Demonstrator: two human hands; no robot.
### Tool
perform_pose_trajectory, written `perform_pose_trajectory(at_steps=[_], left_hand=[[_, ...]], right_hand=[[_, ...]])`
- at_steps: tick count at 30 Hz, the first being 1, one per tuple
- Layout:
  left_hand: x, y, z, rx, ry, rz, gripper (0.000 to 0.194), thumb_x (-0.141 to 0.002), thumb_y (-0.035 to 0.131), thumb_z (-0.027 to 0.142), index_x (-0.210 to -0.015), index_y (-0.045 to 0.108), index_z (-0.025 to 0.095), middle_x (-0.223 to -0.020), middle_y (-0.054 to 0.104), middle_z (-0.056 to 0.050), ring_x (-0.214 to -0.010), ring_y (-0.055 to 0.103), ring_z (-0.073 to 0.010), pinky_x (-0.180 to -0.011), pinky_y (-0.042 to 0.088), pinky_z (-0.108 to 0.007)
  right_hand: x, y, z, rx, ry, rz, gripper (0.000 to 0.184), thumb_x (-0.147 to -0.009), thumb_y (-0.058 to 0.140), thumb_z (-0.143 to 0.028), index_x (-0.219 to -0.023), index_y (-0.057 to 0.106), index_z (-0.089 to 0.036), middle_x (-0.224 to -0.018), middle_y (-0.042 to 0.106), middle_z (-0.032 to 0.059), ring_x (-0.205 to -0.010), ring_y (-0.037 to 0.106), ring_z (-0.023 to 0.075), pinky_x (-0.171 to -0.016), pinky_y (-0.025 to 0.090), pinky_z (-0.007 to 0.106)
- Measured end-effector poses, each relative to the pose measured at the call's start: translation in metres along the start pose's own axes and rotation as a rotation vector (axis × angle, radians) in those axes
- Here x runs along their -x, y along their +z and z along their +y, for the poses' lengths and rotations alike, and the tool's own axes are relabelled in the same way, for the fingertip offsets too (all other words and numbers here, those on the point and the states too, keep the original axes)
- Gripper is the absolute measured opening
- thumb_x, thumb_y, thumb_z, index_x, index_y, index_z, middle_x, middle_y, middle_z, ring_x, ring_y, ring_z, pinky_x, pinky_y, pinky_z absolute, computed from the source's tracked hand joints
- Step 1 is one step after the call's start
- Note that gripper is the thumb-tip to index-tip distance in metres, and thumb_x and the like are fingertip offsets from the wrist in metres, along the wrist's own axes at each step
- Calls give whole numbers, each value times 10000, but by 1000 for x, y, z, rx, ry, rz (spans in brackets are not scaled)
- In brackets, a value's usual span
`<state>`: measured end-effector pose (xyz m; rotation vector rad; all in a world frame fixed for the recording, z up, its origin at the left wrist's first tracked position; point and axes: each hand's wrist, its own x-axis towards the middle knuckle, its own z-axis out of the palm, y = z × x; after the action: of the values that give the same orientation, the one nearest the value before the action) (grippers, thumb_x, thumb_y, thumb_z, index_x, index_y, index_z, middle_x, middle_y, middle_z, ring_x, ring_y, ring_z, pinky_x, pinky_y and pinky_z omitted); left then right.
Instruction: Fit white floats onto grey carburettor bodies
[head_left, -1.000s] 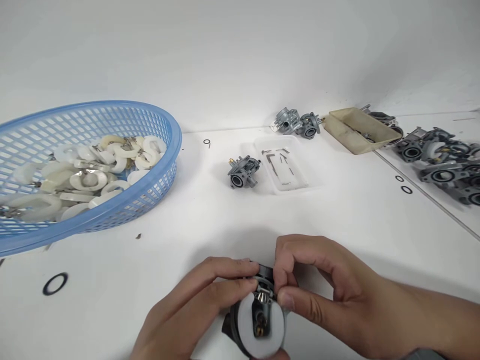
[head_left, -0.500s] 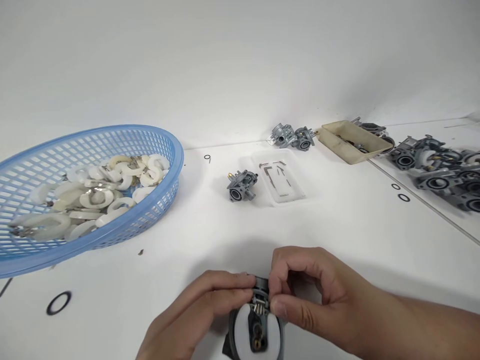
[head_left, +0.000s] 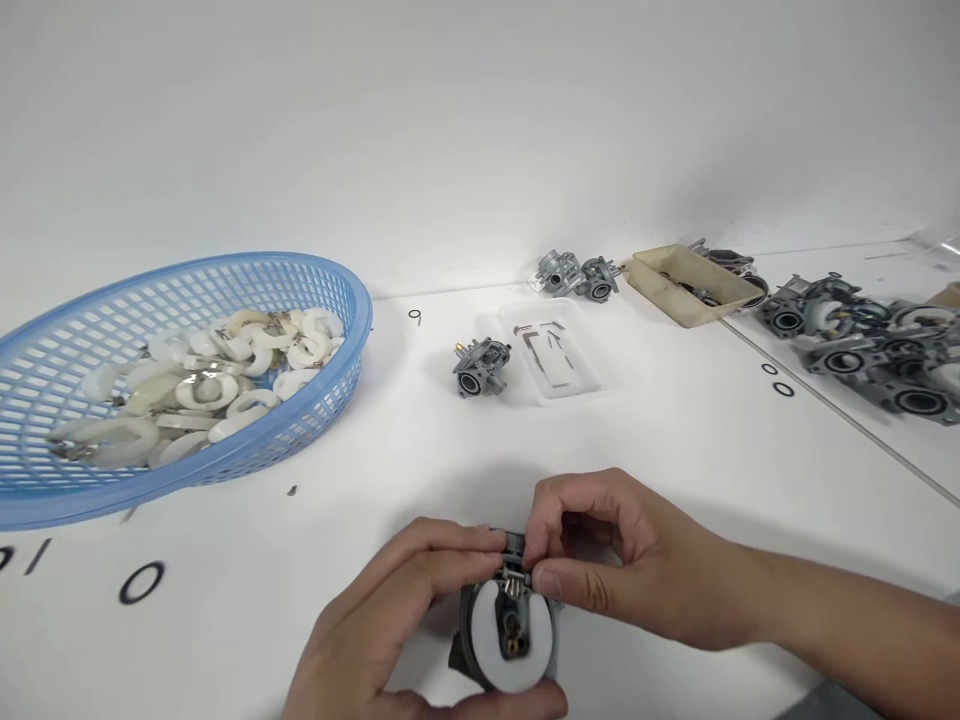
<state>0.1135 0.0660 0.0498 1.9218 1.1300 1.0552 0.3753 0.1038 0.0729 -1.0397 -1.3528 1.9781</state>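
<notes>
Low in the middle of the view, both hands close round a grey carburetor body (head_left: 508,632) with a white float seated in it. My left hand (head_left: 390,630) wraps its left side, fingertips pressed at the float's hinge. My right hand (head_left: 600,560) pinches at the same hinge from the right, thumb and forefinger together on a small metal part too small to name. The carburetor stands just above the white table (head_left: 675,450).
A blue mesh basket (head_left: 330,330) of white floats stands at the left. One carburetor (head_left: 480,366) sits mid-table beside a clear tray of pins (head_left: 551,350). Two more carburetors (head_left: 577,274), a beige tray (head_left: 694,285) and a heap of carburetors (head_left: 862,335) lie right. Black O-rings (head_left: 141,582) are scattered.
The view has shifted slightly, so things sit a little further left. Both hands stay on the carburetor; the right fingers have worked at the hinge with little movement.
</notes>
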Motion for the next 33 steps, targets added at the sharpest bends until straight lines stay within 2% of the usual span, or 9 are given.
perform_pose_trajectory(at_steps=[5,9,14,19,22,25,28,33], left_hand=[[4,3,-6,9,57,26,545,-807,1053,438,-1288,805,367,-1277,821,-27,-1052,866,-211,-846,725,-225],[8,7,-12,13,53,51,576,-802,1053,455,-1313,792,400,-1296,805,-6,-1058,848,-193,-858,720,-223],[9,11,-12,46,-26,36,626,-738,1086,353,-1285,794,437,-1294,795,26,-1059,834,-178,-836,720,-205],[7,13,-11,142,-78,30,607,-712,1083,255,-1231,810,416,-1264,788,0,-1075,825,-209,-845,723,-244],[4,12,-11,174,-79,21,647,-689,1082,215,-1234,802,421,-1247,781,2,-1090,815,-216,-869,715,-263],[-2,10,-10,142,-37,-2,786,-590,1108,170,-1247,771,439,-1209,770,32,-1075,810,-207,-909,692,-272],[-9,7,-10,76,32,-11,869,-503,1135,188,-1244,746,422,-1144,755,41,-1003,806,-202,-845,669,-272],[-9,7,-11,70,-26,-26,720,-606,1079,201,-1212,733,379,-1126,713,18,-980,763,-211,-835,620,-304]], right_hand=[[2,-1,2,0,-37,-22,301,-905,991,-321,-1020,782,-138,-853,683,10,-769,572,121,-707,468,244],[1,-2,4,16,-35,-16,335,-903,996,-374,-1026,790,-140,-855,683,13,-777,570,131,-716,467,260],[-1,-3,6,30,-21,6,393,-889,1003,-450,-1020,795,-143,-862,682,16,-792,569,142,-725,457,277],[-3,-3,7,42,-28,-7,423,-892,998,-485,-1022,787,-143,-872,682,20,-801,566,146,-735,454,287],[-1,-3,5,41,-41,-22,415,-896,1000,-455,-1069,773,-153,-881,661,7,-803,560,141,-736,453,284],[3,-4,5,64,-90,-46,394,-919,987,-379,-1148,742,-172,-908,638,-7,-816,563,139,-740,458,281],[6,-6,4,116,-137,-76,428,-929,967,-324,-1228,691,-194,-967,628,-6,-859,573,150,-781,483,302],[8,-10,2,287,-236,-87,452,-963,896,-352,-1298,617,-231,-1101,596,18,-959,569,178,-875,507,356]])
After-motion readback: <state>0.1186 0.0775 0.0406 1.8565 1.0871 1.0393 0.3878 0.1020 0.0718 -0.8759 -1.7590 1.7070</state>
